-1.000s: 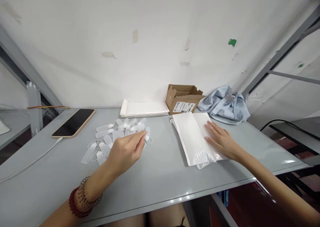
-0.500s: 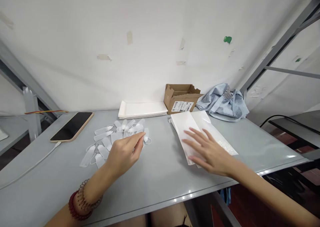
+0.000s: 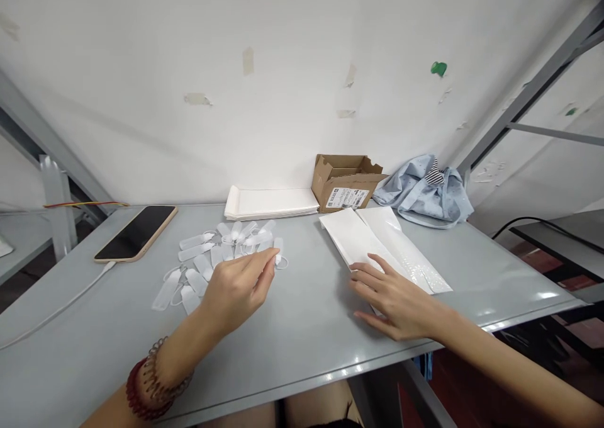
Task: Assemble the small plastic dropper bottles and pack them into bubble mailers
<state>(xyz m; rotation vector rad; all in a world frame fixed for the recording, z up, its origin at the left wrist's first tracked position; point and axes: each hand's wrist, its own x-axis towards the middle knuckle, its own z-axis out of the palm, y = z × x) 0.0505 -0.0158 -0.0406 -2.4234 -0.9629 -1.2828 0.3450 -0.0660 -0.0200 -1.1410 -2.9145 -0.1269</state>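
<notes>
My left hand (image 3: pixel 243 280) is closed in a pinch at the right end of a loose pile of translucent plastic tags (image 3: pixel 202 264) with thin white loops. At its fingertips is one plastic tag (image 3: pixel 279 247), its loop hanging to the right. My right hand (image 3: pixel 394 296) has its fingers apart and slightly bent, over the near left edge of a white padded envelope (image 3: pixel 352 233). Beneath and to the right of it lies a second white envelope (image 3: pixel 406 245) with a bubbly, glossy surface. The palm hides part of both envelopes.
A stack of white envelopes (image 3: pixel 274 202) lies along the wall beside an open cardboard box (image 3: pixel 346 185). Light blue cloth (image 3: pixel 425 192) is bunched at the back right. A phone (image 3: pixel 136 233) on a charging cable (image 3: pixel 70 307) lies at the left of the grey table (image 3: pixel 292 346).
My right hand has slid towards me over the envelope, uncovering more of its upper part, and its fingers are more bent. My left hand keeps its pinch at about the same place.
</notes>
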